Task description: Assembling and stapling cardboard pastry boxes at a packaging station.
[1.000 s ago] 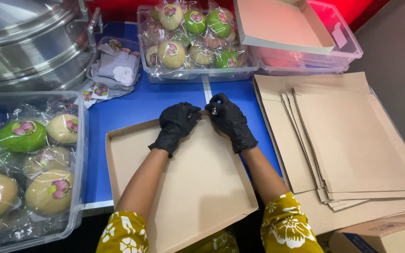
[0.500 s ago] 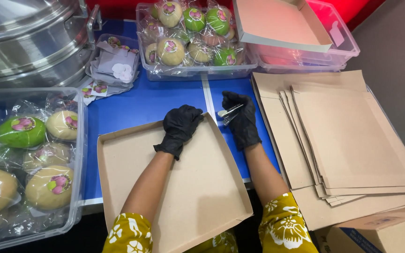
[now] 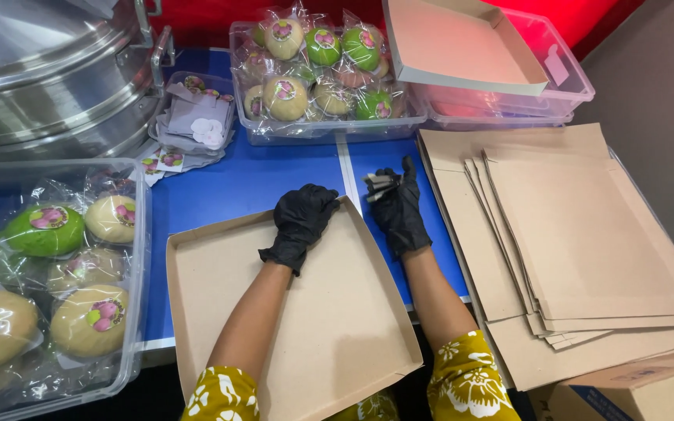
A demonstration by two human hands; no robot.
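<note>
Shallow cardboard tray (image 3: 306,327) on blue surface (image 3: 228,191), long axis running away from person, slightly skewed left, left hand (image 3: 302,222) curled closed on far rim, right hand (image 3: 395,206) gripping small silvery tool (image 3: 380,185) beside far right corner

The blue worktop (image 3: 243,187) carries everything here. At its far edge stands a clear tub (image 3: 325,129) of wrapped green and cream buns. Left of that tub sits a small tray of paper stickers (image 3: 196,117), and beyond it a big steel steamer (image 3: 40,78). Right of the tub a clear bin (image 3: 563,86) holds a folded box, with flat cardboard sheets (image 3: 587,249) stacked nearer.
</note>
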